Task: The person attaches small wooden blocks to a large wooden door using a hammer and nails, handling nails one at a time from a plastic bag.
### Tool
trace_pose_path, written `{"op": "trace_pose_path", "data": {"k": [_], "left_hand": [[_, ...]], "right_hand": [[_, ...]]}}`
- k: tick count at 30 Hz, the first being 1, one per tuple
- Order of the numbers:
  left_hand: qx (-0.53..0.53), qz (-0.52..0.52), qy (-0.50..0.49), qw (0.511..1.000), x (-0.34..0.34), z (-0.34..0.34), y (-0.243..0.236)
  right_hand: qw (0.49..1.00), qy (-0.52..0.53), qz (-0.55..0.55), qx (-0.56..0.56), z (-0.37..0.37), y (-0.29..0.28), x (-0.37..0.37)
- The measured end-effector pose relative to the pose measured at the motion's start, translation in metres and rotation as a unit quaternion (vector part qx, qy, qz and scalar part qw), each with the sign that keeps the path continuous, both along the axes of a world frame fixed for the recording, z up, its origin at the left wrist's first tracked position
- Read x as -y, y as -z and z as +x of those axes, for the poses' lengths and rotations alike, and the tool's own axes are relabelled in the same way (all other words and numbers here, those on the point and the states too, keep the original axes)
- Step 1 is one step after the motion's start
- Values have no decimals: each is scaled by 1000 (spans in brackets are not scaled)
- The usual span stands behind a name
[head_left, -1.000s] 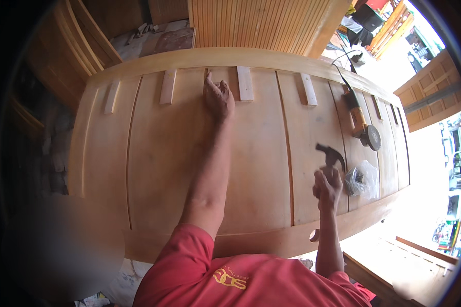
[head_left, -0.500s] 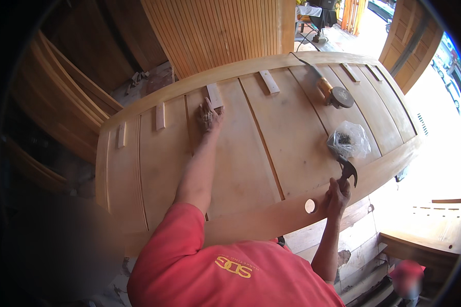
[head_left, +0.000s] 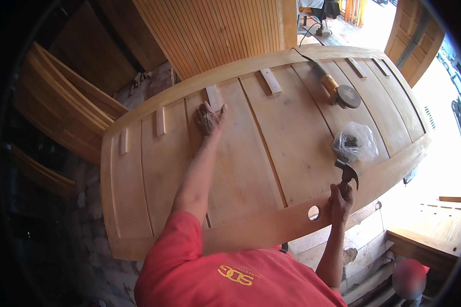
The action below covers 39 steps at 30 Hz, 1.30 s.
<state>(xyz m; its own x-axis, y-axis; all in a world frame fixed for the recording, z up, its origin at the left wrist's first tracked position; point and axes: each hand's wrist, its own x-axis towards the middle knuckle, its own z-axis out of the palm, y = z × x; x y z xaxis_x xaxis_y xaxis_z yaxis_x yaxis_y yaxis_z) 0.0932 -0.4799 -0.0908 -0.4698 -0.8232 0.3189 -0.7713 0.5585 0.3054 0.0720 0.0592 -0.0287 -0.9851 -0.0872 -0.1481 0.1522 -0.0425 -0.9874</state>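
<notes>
A large pale wooden door panel (head_left: 238, 179) lies flat in front of me. Near its far edge, my left hand (head_left: 209, 121) rests with fingers spread around the near end of a small wooden block (head_left: 213, 96); the fingertips appear to touch it. At the right, my right hand (head_left: 340, 200) is closed round the handle of a claw hammer (head_left: 348, 173), its dark head raised toward the far side. Just beyond the hammer sits a clear plastic bag (head_left: 355, 142) with small dark pieces inside, too small to name.
An angle grinder (head_left: 338, 90) with a round disc and cord lies on the panel. Similar blocks (head_left: 160, 121) line its far edge. A round hole (head_left: 314, 213) pierces the near rail. Slatted wood (head_left: 215, 36) stands behind; curved boards (head_left: 69, 97) lean left. A person (head_left: 409, 279) is at lower right.
The view has shifted slightly, so the panel sits a little differently in it. My left-hand fingers look more spread at the block. The hammer stays in my right hand, near the bag.
</notes>
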Motion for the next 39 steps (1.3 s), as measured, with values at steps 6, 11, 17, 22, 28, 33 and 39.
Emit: {"op": "trace_pose_path", "data": {"k": [6,11,17,22,28,33,39], "left_hand": [[51,69,-42,995,35,-44,-37],[47,109,-64,991,53,-75,-58],[-3,94,-31,995,75,-87,-66],[25,7,-19,999,105,-103,-41],[21,-63,-47,997,97,-112,-27],[-12,-63,-80,995,94,-116,-28],[-9,-55,-65,996,86,-102,-26]], "right_hand": [[1000,-10,16,4,0,2,-2],[1000,12,13,21,0,5,-4],[999,10,-11,41,0,6,-7],[999,11,-12,39,1,10,-10],[998,25,-26,48,1,6,-9],[997,26,-41,55,0,2,-5],[999,23,-19,22,-1,9,-7]]}}
